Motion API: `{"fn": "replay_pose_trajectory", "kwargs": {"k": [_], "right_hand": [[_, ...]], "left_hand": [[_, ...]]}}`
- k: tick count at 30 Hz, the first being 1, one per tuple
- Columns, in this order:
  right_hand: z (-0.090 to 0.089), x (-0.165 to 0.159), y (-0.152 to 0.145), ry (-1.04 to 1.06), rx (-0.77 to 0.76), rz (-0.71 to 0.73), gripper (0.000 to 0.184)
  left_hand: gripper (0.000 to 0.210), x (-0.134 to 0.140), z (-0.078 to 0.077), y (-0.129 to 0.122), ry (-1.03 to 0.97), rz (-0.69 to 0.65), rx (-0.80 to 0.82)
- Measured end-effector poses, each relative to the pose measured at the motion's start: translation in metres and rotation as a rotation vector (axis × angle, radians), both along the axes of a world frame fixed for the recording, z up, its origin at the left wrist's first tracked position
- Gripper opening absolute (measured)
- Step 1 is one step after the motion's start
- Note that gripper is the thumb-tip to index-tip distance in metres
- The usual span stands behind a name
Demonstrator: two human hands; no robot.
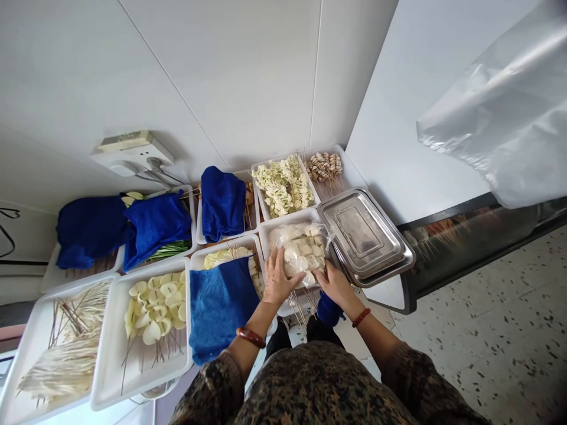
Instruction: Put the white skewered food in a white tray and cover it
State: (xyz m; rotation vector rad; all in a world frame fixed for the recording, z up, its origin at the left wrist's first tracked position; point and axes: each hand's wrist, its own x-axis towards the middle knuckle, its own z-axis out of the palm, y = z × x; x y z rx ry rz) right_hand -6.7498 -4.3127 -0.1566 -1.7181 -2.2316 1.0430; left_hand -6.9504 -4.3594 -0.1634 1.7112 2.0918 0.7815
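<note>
Pale, cube-like pieces on skewers (pixel 305 251), which look like tofu, lie in a white tray (pixel 264 233) in front of me. A clear plastic bag (pixel 292 236) covers or wraps them; I cannot tell which. At its left side is my left hand (pixel 278 276), fingers along the plastic and thumb reaching inward, gripping it. My right hand (pixel 335 286) grips the bag's near right corner between thumb and fingers. Bare skewer ends (pixel 303 310) stick out below, toward my body. A dark blue cloth (pixel 328 310) hangs beneath my right wrist.
Stacked metal trays (pixel 365 233) sit close on the right. White trays of skewered food surround the work: cauliflower (pixel 283 186), sliced potato-like rounds (pixel 157 301), pale strands (pixel 66 360). Blue cloths (pixel 224 304) cover several. A plastic sheet (pixel 505 118) hangs at the upper right.
</note>
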Motion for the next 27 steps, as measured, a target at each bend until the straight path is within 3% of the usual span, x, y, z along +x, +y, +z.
{"fn": "replay_pose_trajectory", "kwargs": {"k": [5,7,10,13,16,21,27], "right_hand": [[0.013,0.029,-0.004,-0.088,-0.024,0.064,0.041],[0.016,0.034,-0.005,-0.139,-0.033,0.067,0.04],[0.018,0.03,-0.003,-0.223,-0.048,0.07,0.036],[0.02,0.021,-0.001,-0.278,-0.06,0.078,0.029],[0.023,0.02,-0.001,-0.29,-0.063,0.066,0.028],[0.03,0.041,-0.019,-0.233,-0.044,0.021,0.033],[0.036,0.035,-0.059,-0.191,-0.055,0.098,0.032]], "left_hand": [[0.087,-0.002,0.01,-0.018,0.001,0.009,-0.011],[0.076,-0.005,0.019,-0.008,0.022,-0.012,0.077],[0.051,-0.01,0.031,0.028,0.027,-0.093,0.167],[0.041,-0.012,0.034,0.068,0.021,-0.137,0.046],[0.039,-0.014,0.029,0.09,0.021,-0.154,-0.053],[0.032,-0.027,0.019,0.086,-0.013,-0.185,-0.168],[0.021,-0.03,0.025,0.097,-0.016,-0.168,-0.301]]}}
